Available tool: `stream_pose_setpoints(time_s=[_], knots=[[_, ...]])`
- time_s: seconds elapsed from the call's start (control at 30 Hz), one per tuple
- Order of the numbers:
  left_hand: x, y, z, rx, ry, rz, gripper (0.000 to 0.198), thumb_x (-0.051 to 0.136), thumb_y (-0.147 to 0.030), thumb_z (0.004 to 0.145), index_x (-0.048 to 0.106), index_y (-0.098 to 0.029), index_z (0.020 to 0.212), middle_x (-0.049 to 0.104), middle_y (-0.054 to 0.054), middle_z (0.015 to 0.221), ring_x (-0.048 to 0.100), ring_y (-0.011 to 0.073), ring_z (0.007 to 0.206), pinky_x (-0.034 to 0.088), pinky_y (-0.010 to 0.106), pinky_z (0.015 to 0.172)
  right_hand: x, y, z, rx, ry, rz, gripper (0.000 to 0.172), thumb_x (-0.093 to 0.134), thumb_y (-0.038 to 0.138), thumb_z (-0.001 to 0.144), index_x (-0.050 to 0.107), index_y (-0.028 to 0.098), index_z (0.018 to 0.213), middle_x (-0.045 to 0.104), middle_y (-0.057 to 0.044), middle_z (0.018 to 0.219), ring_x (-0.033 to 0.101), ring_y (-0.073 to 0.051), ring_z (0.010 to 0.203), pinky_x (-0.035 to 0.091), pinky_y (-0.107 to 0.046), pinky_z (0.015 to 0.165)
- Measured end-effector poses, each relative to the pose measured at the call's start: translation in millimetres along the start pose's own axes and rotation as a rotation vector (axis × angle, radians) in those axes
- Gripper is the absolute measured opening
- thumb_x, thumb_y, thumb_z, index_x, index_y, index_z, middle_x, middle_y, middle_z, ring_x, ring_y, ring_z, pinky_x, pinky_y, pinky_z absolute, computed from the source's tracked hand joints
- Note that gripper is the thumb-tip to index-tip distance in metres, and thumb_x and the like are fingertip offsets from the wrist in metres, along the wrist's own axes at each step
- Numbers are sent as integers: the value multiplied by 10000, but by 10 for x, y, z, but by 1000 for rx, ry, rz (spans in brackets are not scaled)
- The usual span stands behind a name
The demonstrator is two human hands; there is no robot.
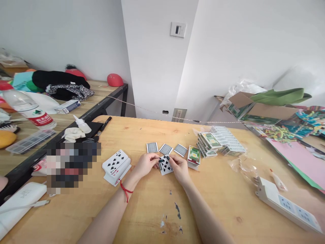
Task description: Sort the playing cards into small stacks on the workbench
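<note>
A playing card with black spades (pixel 167 167) is held in front of me, face up and slightly tilted. My left hand (pixel 148 163) pinches it near its upper left edge, the wrist wearing a red string. Thumb and fingers of my right hand (pixel 179 166) close on its upper right side. Beyond my hands lie three patterned card backs: a left one (pixel 152 147), a middle one (pixel 166 149) and a right one (pixel 180 149). Left of my left hand sits a face-up pile of playing cards (pixel 116 164), a seven of spades on top. A green-and-white card box (pixel 194 155) stands beside my right hand.
Several stacked card boxes (pixel 209 142) and wrapped boxes (pixel 230 139) are at the back right. A white power strip (pixel 286 203) lies at right, near a small glue bottle (pixel 278 179). At left are a white power bank (pixel 22 206), a squeeze bottle (pixel 82 124) and a black pen (pixel 105 124).
</note>
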State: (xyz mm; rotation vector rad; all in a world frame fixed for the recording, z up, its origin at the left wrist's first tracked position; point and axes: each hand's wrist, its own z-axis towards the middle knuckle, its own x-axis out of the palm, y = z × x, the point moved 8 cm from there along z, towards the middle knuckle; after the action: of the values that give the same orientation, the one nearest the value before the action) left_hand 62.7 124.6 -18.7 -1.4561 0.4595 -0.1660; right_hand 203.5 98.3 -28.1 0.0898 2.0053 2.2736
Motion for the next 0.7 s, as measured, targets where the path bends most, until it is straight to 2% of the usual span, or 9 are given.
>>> stream_pose_setpoints(time_s=[0.17, 0.27, 0.4, 0.5, 0.6, 0.7], knots=[[-20, 2, 2, -2, -52, -44, 167, 570, -320, 712, 659, -180, 726, 633, 55, 793, 590, 164, 665, 481, 245, 553, 20, 12, -8, 64, -1, 84, 234, 561, 384, 736, 654, 190, 827, 657, -43, 786, 581, -198, 725, 445, -295, 655], [-38, 17, -5, -36, -97, -32, 157, 558, -285, 720, 659, -182, 782, 644, 46, 749, 601, 168, 634, 490, 267, 582, 50, 0, -11, 102, 19, 129, 260, 562, 407, 736, 641, 183, 844, 657, -43, 788, 583, -198, 731, 444, -297, 659], [-81, -59, -20, 7, -162, 60, 127, 544, -241, 725, 654, -179, 743, 640, 27, 670, 587, 154, 570, 468, 247, 541, 77, -24, -5, 123, 47, 183, 279, 580, 418, 723, 631, 178, 855, 656, -40, 776, 586, -193, 718, 443, -295, 660], [-61, -67, -24, 18, -129, 103, 137, 535, -240, 738, 654, -176, 714, 638, 21, 628, 588, 155, 568, 461, 242, 527, 75, -40, -3, 136, 50, 170, 289, 600, 436, 703, 633, 172, 816, 657, -39, 737, 585, -187, 683, 443, -287, 633], [-57, -133, -37, 132, -140, 224, 141, 544, -244, 750, 673, -187, 755, 668, 33, 747, 611, 166, 694, 480, 263, 637, 64, -33, 1, 125, 40, 157, 311, 606, 454, 691, 635, 163, 795, 656, -38, 714, 582, -180, 655, 439, -279, 612], [-46, -266, -89, 313, -220, 337, 189, 520, -227, 783, 665, -219, 905, 645, 41, 946, 593, 164, 867, 470, 285, 776, 46, -21, 8, 99, 8, 178, 299, 603, 445, 699, 628, 158, 778, 648, -28, 701, 566, -157, 621, 425, -260, 587]])
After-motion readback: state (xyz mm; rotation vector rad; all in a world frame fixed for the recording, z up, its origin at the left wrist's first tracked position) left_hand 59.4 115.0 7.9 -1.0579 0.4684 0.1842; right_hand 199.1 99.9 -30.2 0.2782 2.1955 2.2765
